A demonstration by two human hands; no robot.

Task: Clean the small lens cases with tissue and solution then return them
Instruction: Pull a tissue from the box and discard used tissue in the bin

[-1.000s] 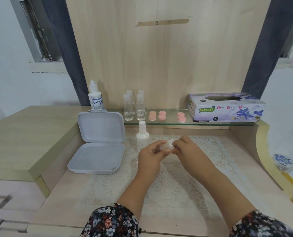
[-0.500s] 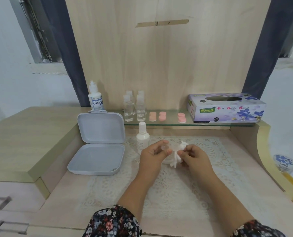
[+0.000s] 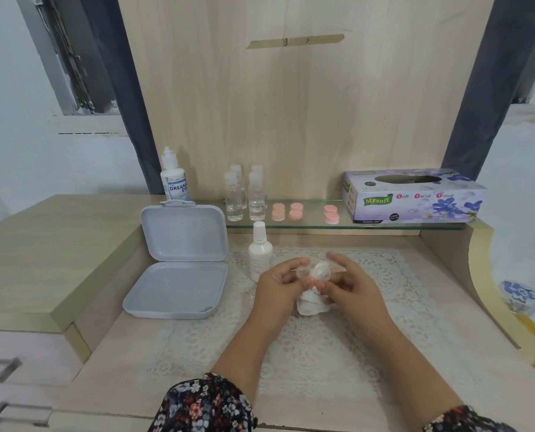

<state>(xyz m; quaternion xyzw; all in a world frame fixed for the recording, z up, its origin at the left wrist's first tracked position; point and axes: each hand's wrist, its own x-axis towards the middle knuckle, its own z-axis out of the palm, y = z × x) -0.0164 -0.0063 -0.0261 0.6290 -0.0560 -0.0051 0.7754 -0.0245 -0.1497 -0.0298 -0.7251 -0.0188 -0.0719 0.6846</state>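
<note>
Since a second ago both hands sank toward the desk (image 3: 431,275) and tissue (image 3: 310,302) spilled out, left hand (image 3: 277,286) pinching the clear lens case (image 3: 303,272), right hand (image 3: 349,283) working tissue into it, I'd say mid-wipe, cases' shelf (image 3: 322,226) straight ahead.

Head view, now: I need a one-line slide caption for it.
Left hand holds a small clear lens case while the right hand wipes it with tissue.

Both hands met over the middle.
Left hand (image 3: 277,283) and right hand (image 3: 347,283) had fingers curled, pinching, forearms angled inward.
</note>
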